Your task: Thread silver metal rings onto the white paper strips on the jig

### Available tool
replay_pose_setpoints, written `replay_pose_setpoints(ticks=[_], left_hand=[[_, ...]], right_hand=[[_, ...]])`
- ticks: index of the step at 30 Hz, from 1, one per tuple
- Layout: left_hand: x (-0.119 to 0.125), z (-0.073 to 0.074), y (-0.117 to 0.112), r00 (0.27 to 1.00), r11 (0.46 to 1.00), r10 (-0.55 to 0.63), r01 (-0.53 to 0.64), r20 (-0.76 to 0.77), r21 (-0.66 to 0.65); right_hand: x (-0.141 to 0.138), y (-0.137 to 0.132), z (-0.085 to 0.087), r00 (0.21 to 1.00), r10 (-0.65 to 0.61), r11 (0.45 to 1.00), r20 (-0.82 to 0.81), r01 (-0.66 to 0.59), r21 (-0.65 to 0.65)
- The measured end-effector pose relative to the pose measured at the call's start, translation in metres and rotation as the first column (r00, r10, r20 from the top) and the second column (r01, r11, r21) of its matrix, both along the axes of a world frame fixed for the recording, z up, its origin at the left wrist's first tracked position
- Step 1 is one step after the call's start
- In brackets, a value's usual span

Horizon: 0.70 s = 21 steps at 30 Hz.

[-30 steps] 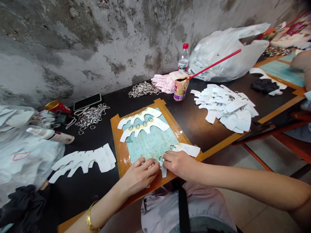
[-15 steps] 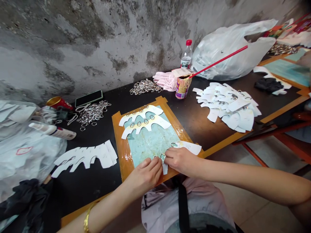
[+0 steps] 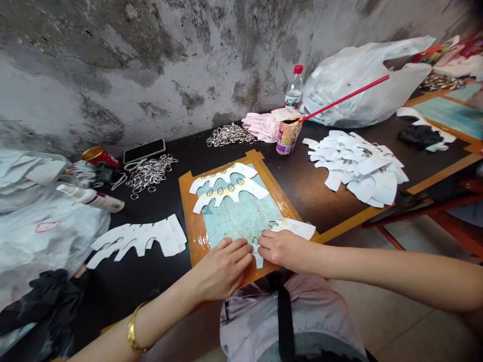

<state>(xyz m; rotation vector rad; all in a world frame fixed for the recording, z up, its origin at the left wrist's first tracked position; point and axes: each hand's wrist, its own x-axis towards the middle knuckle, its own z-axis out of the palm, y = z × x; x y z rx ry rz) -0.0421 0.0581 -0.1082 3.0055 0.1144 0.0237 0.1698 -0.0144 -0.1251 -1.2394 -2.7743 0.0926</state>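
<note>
The left hand [image 3: 222,269] and right hand [image 3: 281,250] are half closed, their fingertips pinching a white paper strip [image 3: 296,229] with metal rings [image 3: 272,223] on it, at the near edge of a board edged in orange tape [image 3: 190,221] on the black tabletop [image 3: 302,191].

Near the right hand's edge of the board, the metal rings [image 3: 272,223] are gleaming against matt white card cutouts [image 3: 298,229], glossy amber tape [image 3: 188,221] is shining, and the far concrete wall [image 3: 113,65] is looking rough.
</note>
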Motion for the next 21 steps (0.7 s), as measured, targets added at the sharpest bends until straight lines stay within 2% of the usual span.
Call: replay_pose_setpoints(ticks=[4,7,12,16,21], left_hand=[[-0.002,-0.001,-0.003,0.996,0.995,0.084,-0.084,0.001,-0.062],[-0.005,-0.004,-0.003,0.995,0.994,0.093,-0.091,0.042,-0.059],[-0.008,-0.012,-0.009,0.991,0.995,0.062,-0.071,0.122,0.072],[-0.003,-0.018,-0.025,0.979,0.967,0.102,-0.139,0.179,0.212],[0.004,-0.024,-0.043,0.947,0.946,0.213,-0.262,0.242,0.19]], right_hand=[[0.002,0.001,0.0,1.0,0.005,1.0,-0.008,-0.005,0.012],[0.004,0.001,0.0,1.0,0.015,1.0,-0.014,-0.015,-0.006],[0.002,-0.003,-0.002,1.0,0.015,0.999,0.012,-0.016,0.046],[-0.003,-0.008,-0.004,1.0,-0.011,0.996,0.025,0.008,0.09],[-0.003,-0.01,-0.006,0.998,-0.062,0.997,-0.002,0.062,0.048]])
